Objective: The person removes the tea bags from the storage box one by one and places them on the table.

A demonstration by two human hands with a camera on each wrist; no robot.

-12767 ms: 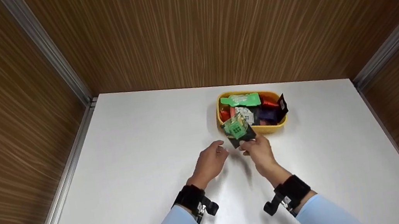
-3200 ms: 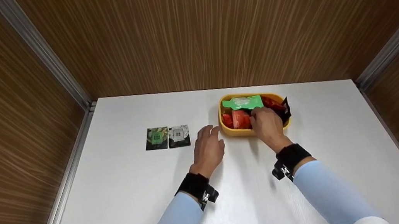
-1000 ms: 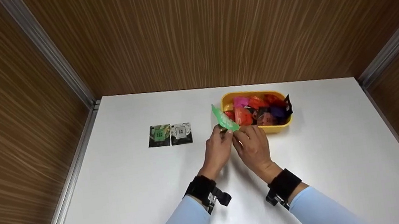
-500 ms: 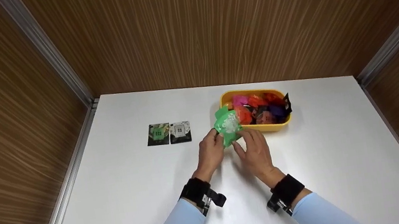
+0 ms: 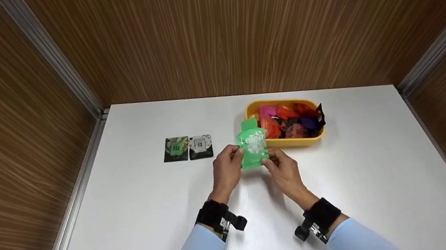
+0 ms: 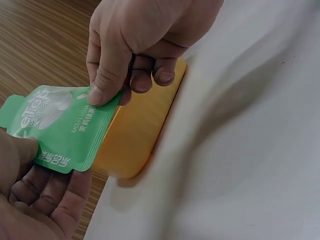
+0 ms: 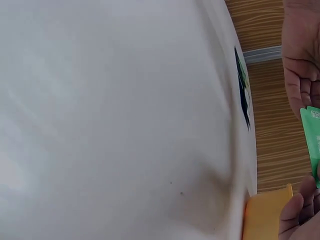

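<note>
A green pouch (image 5: 253, 143) lettered "LeTea", with a narrow neck at its far end, is held above the white table, print facing up. My left hand (image 5: 228, 168) pinches its left edge between thumb and fingers. On the lower right corner, my right hand (image 5: 284, 171) grips it the same way. In the left wrist view both the left hand (image 6: 37, 197) and the right hand (image 6: 135, 45) show on the pouch (image 6: 60, 122). Just behind stands a yellow basket (image 5: 295, 141) full of red, pink, purple and black packets.
Two square dark sachets lie side by side left of the hands: a green-labelled one (image 5: 176, 149) and a white-labelled one (image 5: 200, 147). A black packet (image 5: 320, 115) sticks up at the basket's right end. Wood-grain panels (image 5: 210, 35) enclose the white table (image 5: 138, 206).
The right hand has taken the green pouch out of the basket, and both hands have turned it flat, neck away. Earlier, the two dark sachets came to lie on the table.
</note>
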